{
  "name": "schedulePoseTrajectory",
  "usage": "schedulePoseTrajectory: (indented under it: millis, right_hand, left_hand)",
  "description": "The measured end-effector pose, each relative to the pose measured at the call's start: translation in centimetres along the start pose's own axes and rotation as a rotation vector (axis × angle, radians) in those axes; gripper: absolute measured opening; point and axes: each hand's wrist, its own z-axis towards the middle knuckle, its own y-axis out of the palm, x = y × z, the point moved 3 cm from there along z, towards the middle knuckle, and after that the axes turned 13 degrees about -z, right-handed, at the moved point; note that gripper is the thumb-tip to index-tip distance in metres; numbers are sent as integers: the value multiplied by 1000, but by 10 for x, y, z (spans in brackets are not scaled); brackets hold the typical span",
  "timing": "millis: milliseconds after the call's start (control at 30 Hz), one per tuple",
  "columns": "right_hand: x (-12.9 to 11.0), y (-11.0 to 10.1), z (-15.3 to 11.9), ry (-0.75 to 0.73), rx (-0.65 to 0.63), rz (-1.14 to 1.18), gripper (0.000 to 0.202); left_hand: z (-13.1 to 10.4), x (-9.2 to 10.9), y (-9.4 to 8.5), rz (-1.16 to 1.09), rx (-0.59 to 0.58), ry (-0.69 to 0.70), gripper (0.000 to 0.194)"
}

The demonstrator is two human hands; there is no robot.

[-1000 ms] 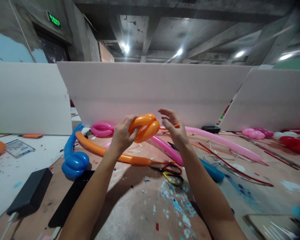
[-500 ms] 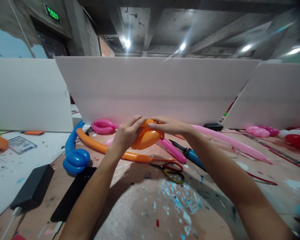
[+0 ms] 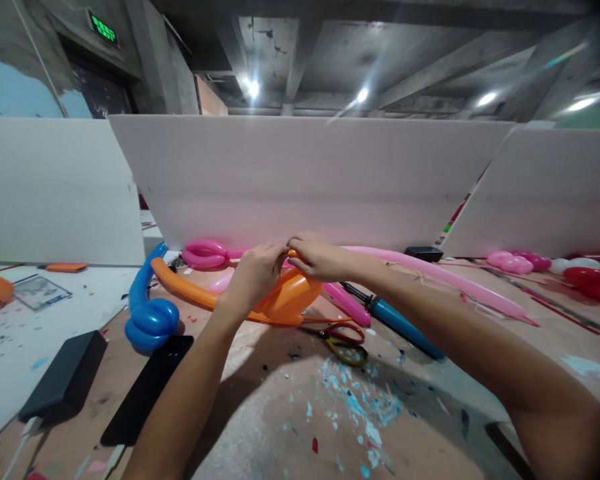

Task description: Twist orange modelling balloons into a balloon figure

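Both hands meet above the table, pinching the upper end of an orange balloon (image 3: 293, 297) whose rounded loops hang below the fingers. My left hand (image 3: 261, 272) is closed on it from the left, its fingertips partly hidden. From the right, my right hand (image 3: 317, 257) grips a small orange bit between thumb and curled fingers. Behind and left lies a long orange balloon (image 3: 185, 287). Just below the hands are scissors (image 3: 347, 343) with red and yellow handles. A blue balloon pump (image 3: 405, 327) lies under my right forearm, beside a magenta balloon (image 3: 347, 303).
A twisted blue balloon (image 3: 151, 323), a black phone (image 3: 147, 393) and a dark power bank (image 3: 64, 377) lie at left. A long pink balloon (image 3: 460, 283) stretches right, near a small black box (image 3: 424, 253). White panels (image 3: 310, 180) stand along the back.
The orange balloon has turned, and its loops now hang lower beneath my hands. My right hand has shifted left and its fingers have curled into a pinch.
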Motion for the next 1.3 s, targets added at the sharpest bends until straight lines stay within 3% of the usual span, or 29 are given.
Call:
schedulePoseTrajectory:
  millis: [133,300,400,500,667,767,967,1167,1300]
  right_hand:
    - [-9,5,-4,27,38,-209,25]
    - [-17,1,-8,46,88,-240,27]
    - [-22,-1,-8,82,63,-275,22]
    - [-26,-3,-8,170,19,-299,30]
    - [-24,-2,-7,214,-64,-197,36]
    - [-16,-5,-9,185,-114,45,33]
    - [5,-10,-17,139,-384,499,35]
    - [4,-3,-15,265,-267,402,40]
    - [-4,3,-14,280,-249,241,33]
  left_hand:
    - [0,-5,-4,-141,-105,-130,21]
    - [-4,-16,-7,-344,-324,-266,27]
    - [-4,-17,-7,-441,-410,-296,28]
    - [-3,-16,-4,-543,-456,-313,27]
    - [-3,-17,0,-587,-414,-289,26]
    - [-3,-19,-1,-548,-390,-265,27]
    - [-3,-13,-5,-458,-375,-290,26]
    - [-4,-14,3,-496,-405,-326,29]
    - [-5,-15,6,-472,-447,-372,39]
